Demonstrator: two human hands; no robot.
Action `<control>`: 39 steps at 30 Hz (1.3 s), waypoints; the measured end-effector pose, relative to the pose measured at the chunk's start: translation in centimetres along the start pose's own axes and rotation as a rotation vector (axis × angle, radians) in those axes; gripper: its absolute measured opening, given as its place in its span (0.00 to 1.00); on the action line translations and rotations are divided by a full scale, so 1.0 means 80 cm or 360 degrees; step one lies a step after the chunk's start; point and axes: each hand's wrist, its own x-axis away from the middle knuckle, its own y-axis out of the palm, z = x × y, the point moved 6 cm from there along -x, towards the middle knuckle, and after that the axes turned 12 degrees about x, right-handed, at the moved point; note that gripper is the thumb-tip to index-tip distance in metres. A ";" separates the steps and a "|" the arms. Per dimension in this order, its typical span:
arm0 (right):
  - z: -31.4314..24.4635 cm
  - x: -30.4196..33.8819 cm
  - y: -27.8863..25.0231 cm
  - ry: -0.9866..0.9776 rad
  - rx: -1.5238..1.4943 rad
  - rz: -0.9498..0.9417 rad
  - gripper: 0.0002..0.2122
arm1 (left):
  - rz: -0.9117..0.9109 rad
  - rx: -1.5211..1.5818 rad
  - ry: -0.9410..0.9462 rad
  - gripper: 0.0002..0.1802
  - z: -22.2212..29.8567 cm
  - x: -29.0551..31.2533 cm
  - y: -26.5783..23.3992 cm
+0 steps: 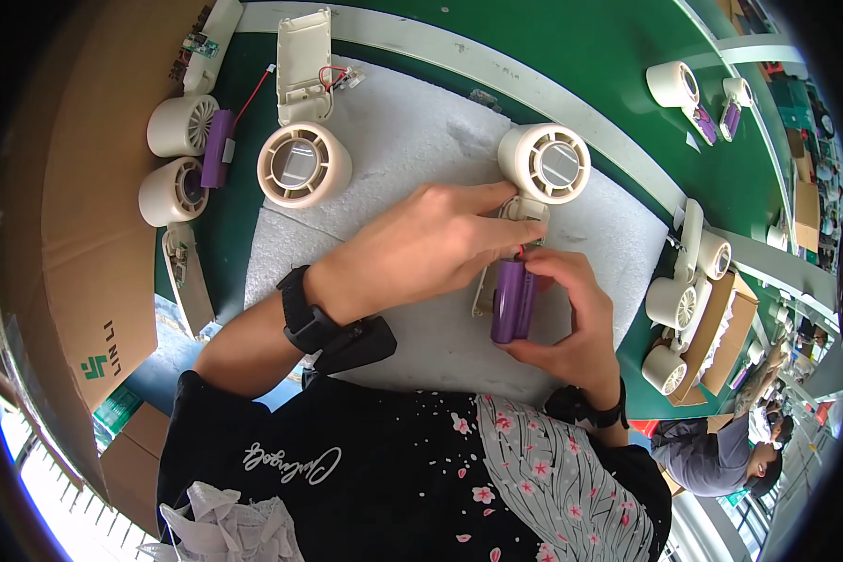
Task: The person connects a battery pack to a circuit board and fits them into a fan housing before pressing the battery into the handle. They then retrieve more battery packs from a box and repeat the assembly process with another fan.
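Observation:
A cream handheld fan [549, 163] lies on the white foam pad, its round head away from me and its opened handle pointing toward me. My left hand [436, 234] reaches across from the left, its fingers gripping the handle just below the head. A purple two-cell battery pack [510, 302] is held upright between the thumb and fingers of my right hand [581, 314], over the lower handle and hiding much of it. A short red wire shows at the pack's top, near my left fingertips. Another opened fan [304, 165] lies at the left of the pad, its handle shell pointing away.
At the left edge are more fan parts [180, 126], a purple battery pack [217, 150] and a tall cardboard box [75, 225]. Fans [672, 302] stand at the right beside an open carton [721, 342]. Others lie on the green bench [590, 56]. A person [712, 454] sits farther right.

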 end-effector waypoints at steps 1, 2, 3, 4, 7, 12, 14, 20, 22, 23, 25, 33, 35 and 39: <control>-0.004 0.000 0.001 -0.0054 0.0138 0.0018 0.33 | -0.0024 -0.0020 0.0015 0.21 0.000 0.000 0.000; -0.008 0.001 0.004 -0.0110 0.0271 0.0034 0.34 | -0.0047 -0.0044 0.0025 0.22 0.000 0.001 0.000; -0.011 0.001 0.006 -0.0167 0.0404 0.0050 0.34 | -0.0070 -0.0067 0.0035 0.23 0.000 0.002 0.000; -0.012 0.001 0.007 -0.0166 0.0404 0.0048 0.34 | -0.0070 -0.0067 0.0034 0.23 0.000 0.003 -0.001; -0.020 0.001 0.007 -0.0238 0.0531 0.0123 0.34 | -0.0113 -0.0100 0.0032 0.26 0.001 0.003 0.000; -0.029 0.008 0.011 -0.0235 0.0546 0.0241 0.31 | -0.0156 -0.0127 0.0008 0.29 0.001 0.006 0.002; -0.027 0.011 0.010 -0.0223 0.0557 0.0224 0.29 | -0.0156 -0.0140 0.0023 0.30 0.001 0.005 0.001; -0.030 0.009 0.009 -0.0297 0.0659 0.0257 0.24 | -0.0155 -0.0145 0.0045 0.31 0.001 0.004 0.000; -0.030 0.009 0.010 -0.0320 0.0672 0.0309 0.21 | -0.0134 -0.0118 0.0046 0.30 0.002 0.004 -0.001; -0.030 0.009 0.011 -0.0329 0.0679 0.0332 0.20 | -0.0123 -0.0101 0.0046 0.29 0.001 0.004 -0.001; -0.029 0.009 0.013 -0.0328 0.0686 0.0349 0.20 | -0.0107 -0.0055 0.0051 0.28 -0.002 0.003 -0.001; -0.026 0.009 0.019 -0.0278 0.0678 0.0414 0.19 | -0.0106 0.0251 -0.0118 0.26 -0.009 -0.001 -0.004; -0.023 0.007 0.019 -0.0200 0.0679 0.0397 0.20 | -0.0157 0.0348 -0.0236 0.28 -0.013 -0.002 -0.004; -0.029 -0.004 0.016 -0.0081 0.0787 0.0401 0.25 | -0.0075 0.0393 -0.0169 0.27 -0.012 -0.004 -0.006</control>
